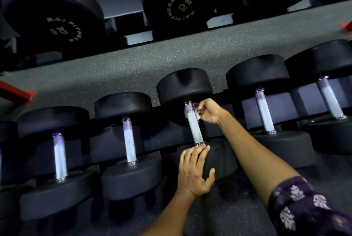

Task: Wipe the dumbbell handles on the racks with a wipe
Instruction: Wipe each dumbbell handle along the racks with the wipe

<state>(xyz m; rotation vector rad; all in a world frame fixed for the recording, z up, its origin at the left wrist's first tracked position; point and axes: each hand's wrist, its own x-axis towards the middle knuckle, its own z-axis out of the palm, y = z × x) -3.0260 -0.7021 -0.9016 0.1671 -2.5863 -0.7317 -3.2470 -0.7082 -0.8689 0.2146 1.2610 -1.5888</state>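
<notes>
- The right grip is curled at the far end of the middle handle, pinching a wipe against the metal just under the far head; the left grip lies flat with straight fingers on the near head, steadying it.
- That dumbbell sits in the lower rack, about mid-row, with neighbours close on both sides.
- The wipe looks small and bunched (only a scrap shows past the fingers), so it could slip out or tear on the knurling if dragged hard down the bar.
- A one-sided pass would likely leave the underside of the handle untouched; the wipe seems to cover only part of the way round.
- If the left palm lifts, the dumbbell might roll in its cradle under the rubbing and knock the next one.
- Fingertips sit close to the collar, where they could get nipped between bar and head.
- The other handles in the row show pale smears; whether they are already wiped I cannot tell.
</notes>
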